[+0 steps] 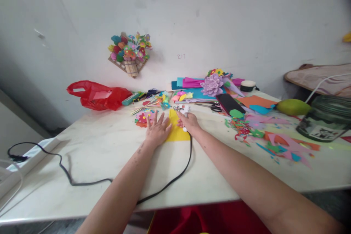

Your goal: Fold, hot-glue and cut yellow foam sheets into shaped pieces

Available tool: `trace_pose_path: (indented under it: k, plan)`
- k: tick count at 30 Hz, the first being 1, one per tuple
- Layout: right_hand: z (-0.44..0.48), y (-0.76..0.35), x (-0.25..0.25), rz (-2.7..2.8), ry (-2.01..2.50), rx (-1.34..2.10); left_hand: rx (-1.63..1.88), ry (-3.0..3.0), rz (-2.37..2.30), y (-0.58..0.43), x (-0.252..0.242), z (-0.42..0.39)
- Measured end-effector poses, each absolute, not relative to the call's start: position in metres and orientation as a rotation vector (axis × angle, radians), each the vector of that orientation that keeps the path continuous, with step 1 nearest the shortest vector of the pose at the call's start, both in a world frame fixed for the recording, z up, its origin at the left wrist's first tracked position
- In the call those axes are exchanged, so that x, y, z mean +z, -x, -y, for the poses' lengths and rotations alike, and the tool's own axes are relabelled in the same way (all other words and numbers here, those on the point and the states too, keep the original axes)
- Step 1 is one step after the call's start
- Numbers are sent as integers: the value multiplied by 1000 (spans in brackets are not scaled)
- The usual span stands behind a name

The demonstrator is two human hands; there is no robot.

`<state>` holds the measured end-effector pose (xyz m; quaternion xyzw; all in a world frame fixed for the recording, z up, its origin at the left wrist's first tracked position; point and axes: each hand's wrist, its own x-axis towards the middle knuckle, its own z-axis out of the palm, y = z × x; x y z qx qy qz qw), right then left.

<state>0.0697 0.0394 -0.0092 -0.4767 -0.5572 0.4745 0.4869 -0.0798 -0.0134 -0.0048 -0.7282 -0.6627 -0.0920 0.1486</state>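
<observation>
Left hand's [157, 132] fingers are spreading flat, edging onto a yellow sheet [178, 136] mid-table [109, 146]; right hand [189, 121] is clamping a white glue gun [186, 109] above it. Sheet's looking uncut where visible, but cut flowers [142, 117] are already sitting alongside, scraps [285, 146] lying off right.

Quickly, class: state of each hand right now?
Left hand: open, palm down at the edge of the yellow sheet.
Right hand: closed, holding the white tool.

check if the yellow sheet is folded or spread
Spread: the yellow sheet lies flat on the table, no fold showing, though the left hand and right hand hide parts.
</observation>
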Motion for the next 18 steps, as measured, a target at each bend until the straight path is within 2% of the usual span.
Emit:
trace_pose_path:
  k: [18]
  plan:
    - [-37,-69,-7,1337,1140,1163,-361,2125,1450,72,5,22]
